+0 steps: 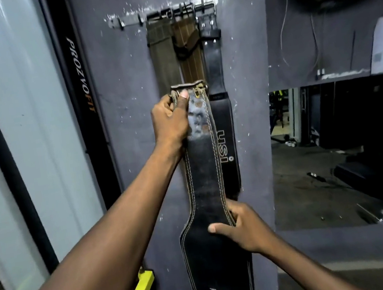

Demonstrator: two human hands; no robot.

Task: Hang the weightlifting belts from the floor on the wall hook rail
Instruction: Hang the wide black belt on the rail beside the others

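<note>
Left hand [169, 118] closed around the buckle end of the black belt [202, 168]; right hand [244, 228] clasps its wider mid-section below. Hook rail [124, 22] well above the left fingers, free hooks up-left. Recommend raising the buckle squarely over a free hook

metal hook rail [164, 13] on grey wall [123, 85], olive belt [163, 57], brown belt [188, 54], black belt [216, 72] hanging side by side
</note>
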